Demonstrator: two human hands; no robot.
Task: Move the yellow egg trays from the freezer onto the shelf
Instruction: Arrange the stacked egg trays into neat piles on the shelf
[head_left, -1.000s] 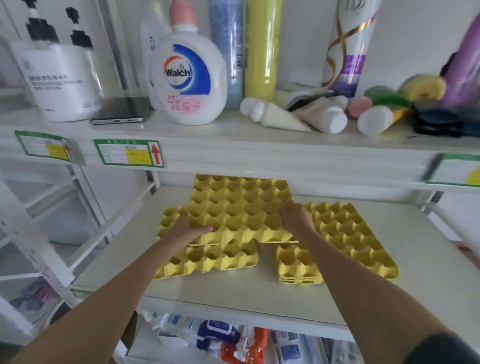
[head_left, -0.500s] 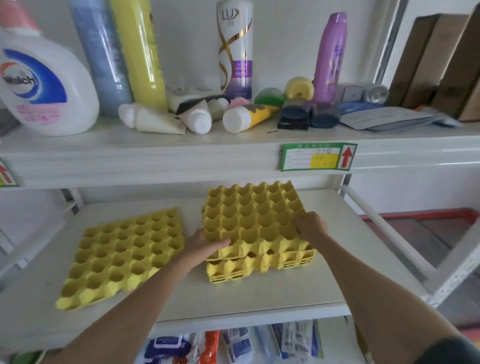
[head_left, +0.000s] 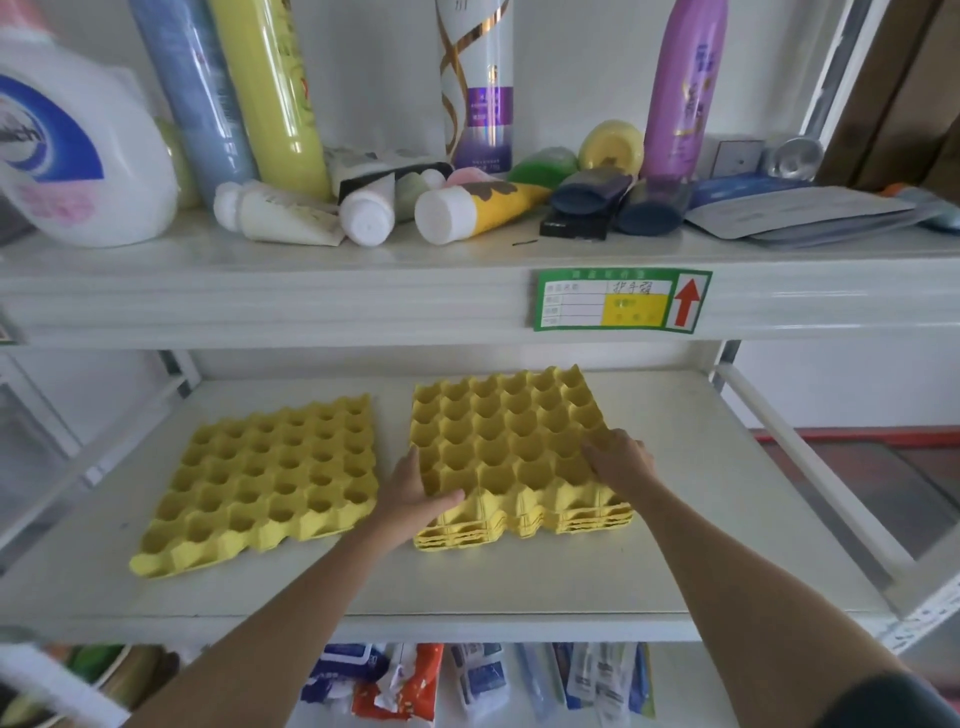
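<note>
A stack of yellow egg trays (head_left: 511, 447) lies on the white middle shelf (head_left: 519, 582), right of centre. My left hand (head_left: 415, 493) grips the top tray at its front left corner, thumb on the front edge. My right hand (head_left: 618, 460) rests on the tray's front right part, fingers curled over the cups. A single yellow egg tray (head_left: 265, 478) lies flat to the left, apart from the stack. The freezer is out of view.
The upper shelf (head_left: 467, 306) overhangs the trays, crowded with bottles, tubes and a white detergent jug (head_left: 78, 150). A green label (head_left: 621, 299) is on its front edge. Packets (head_left: 467, 680) fill the shelf below. A white side rail (head_left: 795, 447) borders the right.
The top tray moved from above the left tray to the right stack and now sits lower on it. Both hands stayed on it. The view swung right.
</note>
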